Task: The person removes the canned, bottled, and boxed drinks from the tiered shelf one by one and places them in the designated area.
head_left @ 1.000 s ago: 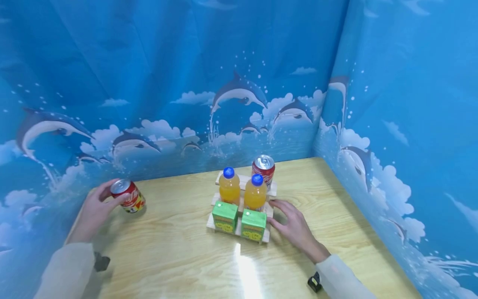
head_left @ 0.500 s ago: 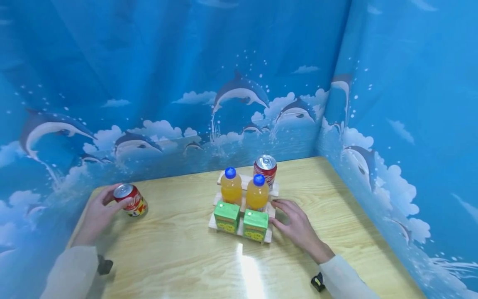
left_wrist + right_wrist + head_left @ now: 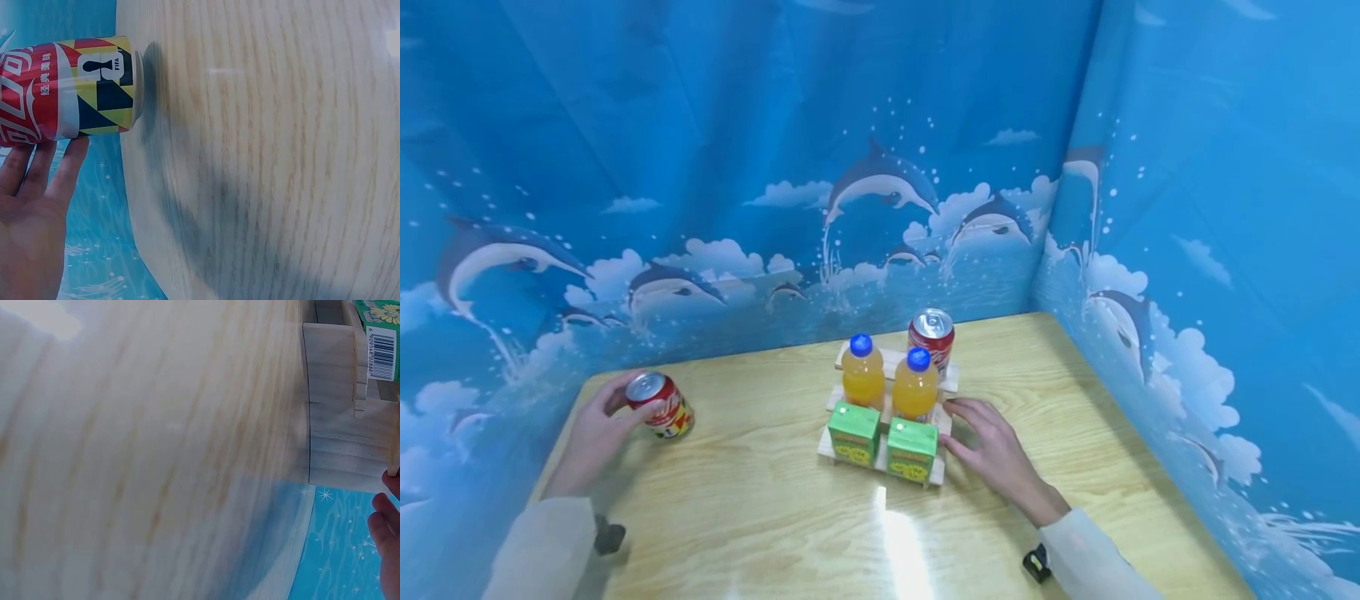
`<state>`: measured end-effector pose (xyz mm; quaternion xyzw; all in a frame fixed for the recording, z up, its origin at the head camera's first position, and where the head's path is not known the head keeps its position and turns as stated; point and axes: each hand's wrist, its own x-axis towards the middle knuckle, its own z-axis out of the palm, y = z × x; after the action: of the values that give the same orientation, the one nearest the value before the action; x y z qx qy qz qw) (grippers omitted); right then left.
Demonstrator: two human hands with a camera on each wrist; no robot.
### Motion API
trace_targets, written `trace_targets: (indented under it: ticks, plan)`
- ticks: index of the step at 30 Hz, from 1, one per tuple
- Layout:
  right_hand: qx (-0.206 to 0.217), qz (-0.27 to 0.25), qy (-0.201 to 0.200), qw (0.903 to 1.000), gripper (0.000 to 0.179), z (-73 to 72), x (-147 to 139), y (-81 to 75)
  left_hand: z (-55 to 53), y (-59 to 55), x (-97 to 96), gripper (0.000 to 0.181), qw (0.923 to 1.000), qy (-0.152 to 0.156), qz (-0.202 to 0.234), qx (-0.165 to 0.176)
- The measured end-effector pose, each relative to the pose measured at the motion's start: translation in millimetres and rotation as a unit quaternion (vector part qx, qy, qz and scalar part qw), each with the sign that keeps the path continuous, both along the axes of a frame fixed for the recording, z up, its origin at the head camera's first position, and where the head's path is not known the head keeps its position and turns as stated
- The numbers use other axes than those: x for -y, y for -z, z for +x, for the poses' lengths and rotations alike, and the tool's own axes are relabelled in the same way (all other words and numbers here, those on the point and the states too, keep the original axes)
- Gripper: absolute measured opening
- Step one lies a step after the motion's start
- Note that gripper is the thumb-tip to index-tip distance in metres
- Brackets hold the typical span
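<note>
In the head view a red and yellow Coca-Cola can (image 3: 662, 406) stands upright at the table's left side. My left hand (image 3: 597, 433) grips it from the left, thumb in front and fingers behind. The can's base (image 3: 139, 90) sits right at the tabletop in the left wrist view, its shadow beside it. My right hand (image 3: 996, 458) rests against the right side of a stepped wooden rack (image 3: 826, 446), fingertips at its slat ends; in the right wrist view a fingertip (image 3: 390, 482) meets the wood. On the rack are two green juice boxes (image 3: 854, 433), two orange drink bottles (image 3: 862, 379) and another red can (image 3: 931, 337).
The light wood table (image 3: 760, 517) carries a bright glare spot near the front. Blue dolphin-print curtains (image 3: 737, 167) stand along its back and right edges. Dark wrist devices (image 3: 1037, 564) sit by both sleeves.
The left hand and its can have come slightly down and nearer over the last second. The right hand stays at the rack, and the rack's drinks keep their places.
</note>
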<state>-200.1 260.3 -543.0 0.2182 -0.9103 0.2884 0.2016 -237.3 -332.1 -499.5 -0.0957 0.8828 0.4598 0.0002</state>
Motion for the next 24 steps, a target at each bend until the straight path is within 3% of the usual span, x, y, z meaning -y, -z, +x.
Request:
trace_targets:
  ticks: [8,24]
  plan:
    - [0.005,-0.003,0.0,1.0,0.055,1.9,0.8,-1.8,1.8,6.5,3.1,0.097,1.0,0.004,-0.001,0.001]
    - [-0.004,0.003,-0.006,1.0,0.056,-0.1,0.7,-3.9,5.9,9.2,2.4,0.098,0.9997,0.016,0.011,0.014]
